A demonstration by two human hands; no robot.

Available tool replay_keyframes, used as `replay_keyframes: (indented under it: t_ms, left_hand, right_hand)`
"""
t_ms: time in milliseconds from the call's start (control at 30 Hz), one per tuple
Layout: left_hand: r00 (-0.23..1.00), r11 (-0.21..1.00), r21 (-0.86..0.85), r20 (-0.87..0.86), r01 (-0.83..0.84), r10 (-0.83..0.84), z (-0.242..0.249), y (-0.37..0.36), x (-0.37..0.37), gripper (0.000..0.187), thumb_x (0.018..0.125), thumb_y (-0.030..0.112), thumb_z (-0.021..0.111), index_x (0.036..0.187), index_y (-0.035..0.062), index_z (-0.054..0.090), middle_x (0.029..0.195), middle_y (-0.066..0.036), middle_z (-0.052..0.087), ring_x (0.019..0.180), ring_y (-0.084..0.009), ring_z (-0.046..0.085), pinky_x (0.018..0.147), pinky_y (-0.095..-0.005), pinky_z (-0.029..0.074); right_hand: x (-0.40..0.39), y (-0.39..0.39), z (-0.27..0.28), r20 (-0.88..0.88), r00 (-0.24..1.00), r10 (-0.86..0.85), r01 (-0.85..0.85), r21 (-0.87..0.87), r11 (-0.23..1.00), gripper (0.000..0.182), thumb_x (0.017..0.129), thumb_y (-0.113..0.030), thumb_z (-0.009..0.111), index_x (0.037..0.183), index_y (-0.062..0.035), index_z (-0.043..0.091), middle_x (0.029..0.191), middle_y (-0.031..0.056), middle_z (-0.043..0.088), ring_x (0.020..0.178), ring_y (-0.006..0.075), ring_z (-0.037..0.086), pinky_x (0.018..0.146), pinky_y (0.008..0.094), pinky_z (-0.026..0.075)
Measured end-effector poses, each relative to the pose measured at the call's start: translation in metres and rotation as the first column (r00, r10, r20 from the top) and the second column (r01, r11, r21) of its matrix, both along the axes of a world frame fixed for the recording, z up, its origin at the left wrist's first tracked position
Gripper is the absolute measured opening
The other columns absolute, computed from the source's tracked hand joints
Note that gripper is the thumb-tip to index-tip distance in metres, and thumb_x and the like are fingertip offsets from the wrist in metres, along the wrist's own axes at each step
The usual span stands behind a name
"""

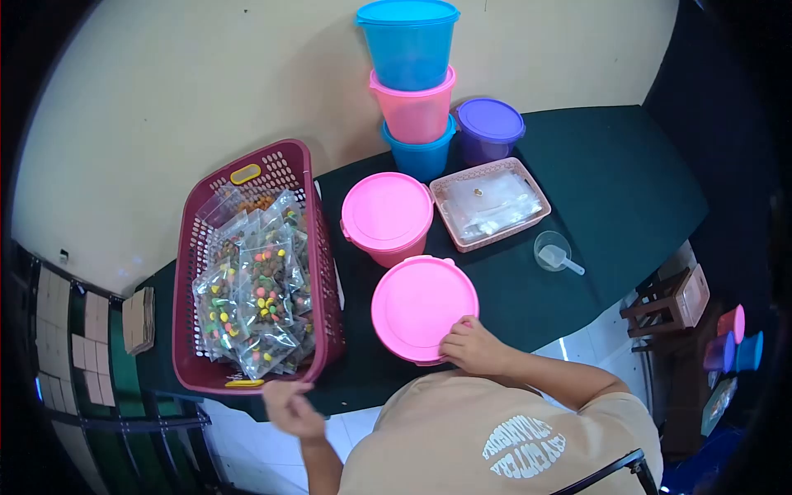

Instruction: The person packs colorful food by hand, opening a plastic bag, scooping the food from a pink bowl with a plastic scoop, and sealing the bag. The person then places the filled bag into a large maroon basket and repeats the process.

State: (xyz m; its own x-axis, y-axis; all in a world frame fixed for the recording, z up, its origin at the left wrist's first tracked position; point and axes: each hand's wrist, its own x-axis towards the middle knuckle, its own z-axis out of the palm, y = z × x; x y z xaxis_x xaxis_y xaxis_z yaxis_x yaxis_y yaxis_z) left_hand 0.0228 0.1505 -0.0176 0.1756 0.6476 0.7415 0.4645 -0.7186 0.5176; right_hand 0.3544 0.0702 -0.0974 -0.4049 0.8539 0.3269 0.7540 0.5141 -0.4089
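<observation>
My right hand (474, 345) has its fingers curled over the right front edge of a pink-lidded round tub (422, 305), gripping the rim of its lid. The lid lies flat on the tub. Smeared by motion, my left hand (293, 410) is near the front edge of a maroon laundry basket (326, 272), just below its yellow handle (244, 383); its fingers do not show clearly. Clear plastic packets (266, 289) of colourful round candies and brown pieces fill the basket. Just behind the tub stands a second pink tub (388, 213) with its lid on.
At the back, blue and pink tubs (412, 115) are stacked beside a purple tub (491, 124). A pink tray (464, 243) holds clear plastic bags (495, 202). Right of it, a white scoop (565, 262) rests in a clear cup (549, 242). A wooden stool (668, 309) stands beyond the table.
</observation>
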Motion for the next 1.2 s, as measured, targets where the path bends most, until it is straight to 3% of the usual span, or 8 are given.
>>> replay_keyframes:
  t_ms: [100,300,433,533,833,967,1067,1200]
  left_hand:
    - [0.976,0.994,-0.035,-0.189,0.1,-0.104,-0.015,-0.017,0.089,0.015,0.081,0.006,0.057,0.095,0.0015,0.06,0.088,-0.012,0.063,0.08,-0.0283,0.057,0.08,-0.0403,0.042]
    - [0.985,0.989,-0.128,0.147,-0.076,0.095,-0.049,-0.047,0.135,0.029,0.084,0.002,0.049,0.113,0.0008,0.047,0.112,-0.014,0.045,0.105,-0.0264,0.046,0.096,-0.0389,0.035]
    - [0.953,0.969,-0.204,0.238,-0.142,0.189,-0.056,-0.06,0.152,0.031,0.085,0.002,0.049,0.115,0.0019,0.046,0.113,-0.012,0.044,0.103,-0.023,0.046,0.096,-0.0379,0.036]
    - [0.951,0.967,-0.203,0.235,-0.156,0.203,-0.054,-0.077,0.176,0.029,0.084,0.002,0.052,0.112,0.0031,0.047,0.109,-0.013,0.045,0.102,-0.0244,0.046,0.093,-0.0372,0.037]
    - [0.98,0.946,-0.264,0.015,-0.187,0.198,-0.058,-0.107,0.197,0.026,0.082,-0.003,0.052,0.107,0.0032,0.048,0.105,-0.012,0.047,0.099,-0.0232,0.047,0.093,-0.0362,0.037]
    - [0.953,0.935,-0.247,0.097,-0.255,0.286,-0.058,-0.101,0.196,0.025,0.083,-0.002,0.054,0.106,0.0026,0.048,0.104,-0.014,0.047,0.098,-0.0247,0.048,0.09,-0.0365,0.039]
    - [0.957,0.943,-0.235,0.11,-0.236,0.267,-0.058,-0.102,0.198,0.028,0.083,-0.003,0.051,0.109,0.0034,0.047,0.105,-0.012,0.047,0.098,-0.0231,0.047,0.093,-0.0362,0.037]
    - [0.962,0.938,-0.254,0.08,-0.235,0.263,-0.066,-0.103,0.198,0.027,0.081,-0.004,0.053,0.107,0.0032,0.048,0.103,-0.014,0.048,0.097,-0.0252,0.048,0.088,-0.0361,0.04]
  right_hand:
    - [0.003,0.005,0.002,-0.034,0.998,0.062,-0.061,0.032,0.998,0.014,0.076,-0.015,0.067,0.085,-0.009,0.059,0.088,0.0007,0.059,0.086,0.0181,0.054,0.087,0.0396,0.038]
    - [0.047,0.017,0.056,-0.29,0.956,0.055,-0.012,0.149,0.989,0.013,0.076,-0.016,0.068,0.084,-0.0107,0.059,0.084,0.0005,0.057,0.085,0.0175,0.056,0.089,0.0423,0.037]
    - [0.069,0.085,0.034,-0.018,0.996,0.093,-0.082,0.326,0.942,0.012,0.078,-0.018,0.058,0.089,-0.0122,0.058,0.09,0.001,0.056,0.09,0.0188,0.055,0.096,0.0503,0.035]
    - [0.076,0.148,0.011,-0.04,0.994,0.103,-0.071,0.481,0.874,0.01,0.079,-0.015,0.056,0.088,-0.0114,0.058,0.089,0.0004,0.055,0.092,0.0174,0.055,0.097,0.0512,0.035]
    - [0.103,0.198,-0.027,-0.102,0.994,0.036,0.024,0.528,0.849,0.015,0.077,-0.012,0.062,0.092,-0.0105,0.06,0.098,0.0013,0.061,0.097,0.019,0.056,0.097,0.0486,0.034]
    - [0.156,0.179,-0.05,-0.306,0.932,-0.196,0.284,0.277,0.918,0.019,0.072,-0.004,0.06,0.09,-0.0082,0.062,0.098,0.01,0.062,0.095,0.0298,0.057,0.082,0.0429,0.04]
    - [0.211,0.168,-0.075,-0.018,0.941,-0.337,0.331,-0.153,0.931,0.017,0.076,-0.005,0.055,0.088,-0.001,0.065,0.084,0.0166,0.065,0.09,0.0358,0.06,0.082,0.0435,0.047]
    - [0.246,0.155,-0.094,0.189,0.919,-0.346,0.394,-0.467,0.792,0.024,0.08,-0.004,0.051,0.099,-0.0027,0.066,0.098,0.0165,0.066,0.102,0.0338,0.059,0.086,0.0445,0.048]
